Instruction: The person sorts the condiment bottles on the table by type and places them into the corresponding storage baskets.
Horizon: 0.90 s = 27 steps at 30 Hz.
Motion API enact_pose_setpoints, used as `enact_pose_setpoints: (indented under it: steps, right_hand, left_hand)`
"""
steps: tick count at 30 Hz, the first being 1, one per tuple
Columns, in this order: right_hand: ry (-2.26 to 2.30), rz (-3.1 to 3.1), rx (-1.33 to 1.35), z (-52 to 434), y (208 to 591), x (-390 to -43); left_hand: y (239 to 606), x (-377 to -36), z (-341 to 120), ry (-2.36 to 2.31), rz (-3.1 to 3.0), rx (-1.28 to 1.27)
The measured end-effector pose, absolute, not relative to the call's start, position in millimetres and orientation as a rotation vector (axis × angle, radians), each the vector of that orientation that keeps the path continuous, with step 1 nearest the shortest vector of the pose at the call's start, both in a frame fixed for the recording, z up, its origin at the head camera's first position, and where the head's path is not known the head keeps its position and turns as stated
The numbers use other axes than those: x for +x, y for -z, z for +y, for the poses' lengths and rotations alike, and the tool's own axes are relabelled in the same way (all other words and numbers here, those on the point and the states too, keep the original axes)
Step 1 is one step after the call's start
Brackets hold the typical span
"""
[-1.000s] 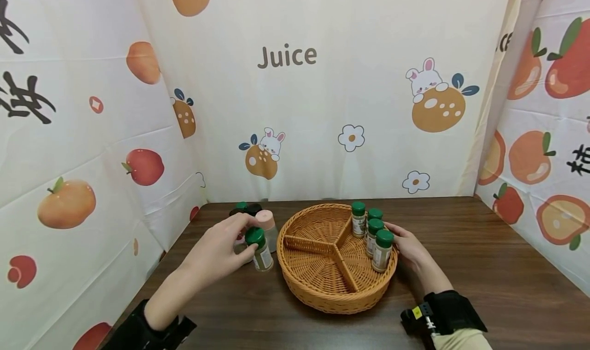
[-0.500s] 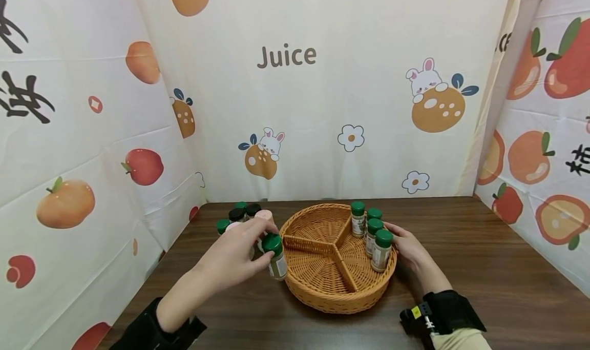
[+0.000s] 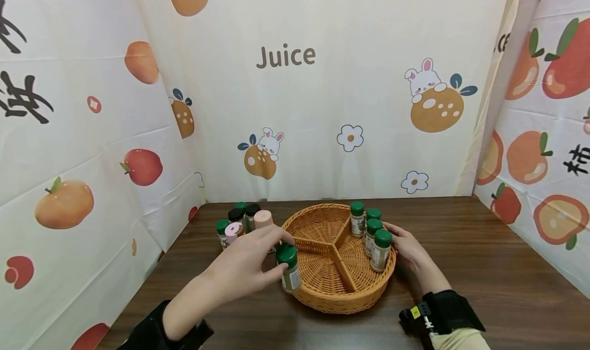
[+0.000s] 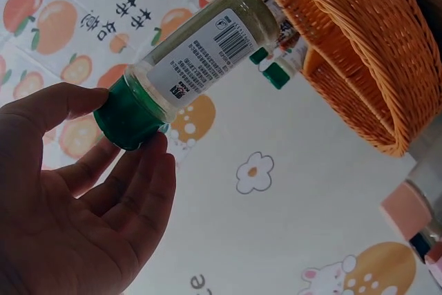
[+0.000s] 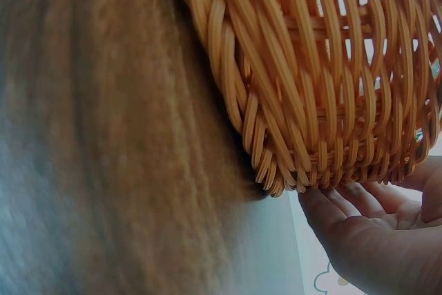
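My left hand [image 3: 251, 260] pinches a small spice jar by its green cap. This spice jar [image 4: 200, 53], with a white barcode label and greenish-brown contents, is tilted, cap toward the palm. In the head view it overlaps the left rim of the round wicker basket [image 3: 322, 301]. The basket has three compartments. Its right one bears several green-capped spice jars [image 3: 380, 252] standing along the outer wall. My right hand [image 3: 412, 250] rests against the basket's right side; in the right wrist view its fingers [image 5: 324, 215] touch the outer weave.
Behind my left hand stands a group of jars: green-capped [image 3: 222, 227], black-capped [image 3: 236, 215] and pink-capped [image 3: 263, 218] ones, left of the basket. All stand on a dark wooden table [image 3: 461, 237]. A printed cloth [image 3: 304, 99] rises at its back edge.
My left hand has carried the green-capped spice jar right and toward me, from beside the pink-capped jar to the basket's left rim. My right hand and the basket stay put.
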State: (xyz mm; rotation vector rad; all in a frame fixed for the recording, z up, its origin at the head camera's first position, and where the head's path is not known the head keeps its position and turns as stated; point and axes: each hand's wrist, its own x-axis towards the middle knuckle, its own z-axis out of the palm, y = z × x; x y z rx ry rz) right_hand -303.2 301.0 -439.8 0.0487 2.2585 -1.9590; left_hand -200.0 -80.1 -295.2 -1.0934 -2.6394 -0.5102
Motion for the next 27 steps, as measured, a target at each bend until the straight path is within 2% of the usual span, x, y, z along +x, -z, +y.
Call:
enact_pose_setpoints:
  steps: [14, 27]
  right_hand:
    - [1.946, 2.294, 0.023, 303.1, 439.8, -302.4]
    - [1.958, 2.293, 0.051, 298.5, 438.8, -302.9]
  left_hand:
    - [287.9, -212.3, -51.4, 0.492, -2.652, -1.275]
    - [282.8, -233.0, 1.5, 0.404, -2.646, -1.421]
